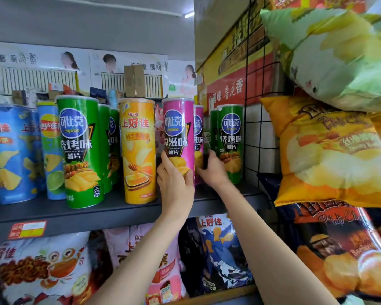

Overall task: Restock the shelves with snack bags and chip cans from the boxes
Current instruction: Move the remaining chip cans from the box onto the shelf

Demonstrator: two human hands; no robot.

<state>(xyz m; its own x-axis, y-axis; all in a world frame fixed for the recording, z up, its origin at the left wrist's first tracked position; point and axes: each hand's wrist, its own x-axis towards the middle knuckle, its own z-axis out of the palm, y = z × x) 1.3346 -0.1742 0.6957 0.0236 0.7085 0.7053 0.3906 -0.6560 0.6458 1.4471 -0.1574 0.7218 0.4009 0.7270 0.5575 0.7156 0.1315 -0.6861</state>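
Centre of the frame: tall magenta cylindrical chip can with a clear plastic lid (178, 137), long axis upright, base hidden behind the left hand (176, 186) at the front edge of the dark grey metal shelf (110, 211). Whether seated on the shelf or held just above it, impossible to tell. Directly behind and slightly to the right, a second magenta chip can (198, 139), also upright, half hidden by the first. Just left of centre, the yellow-orange honey-flavour chip can (138, 150), standing close beside the front magenta one with a narrow gap between. To the right, the green barbecue chip can (230, 142), near the black wire grid panel (254, 102).

Left hand nearer the front can: fingers and thumb curled round its lower part from below and in front, a firm wrap rather than a pinch. Right hand (212, 168) reaching deeper, fingers bent around the lower side of the rear magenta can, in the gap between it and the green one; fingertips out of sight behind the can, yet apparently steadying or nudging it.

Likely hinge of the coming move: front can lined up ahead of the rear one, same row, so a straight push back along the shelf, upright, with little room on either side.
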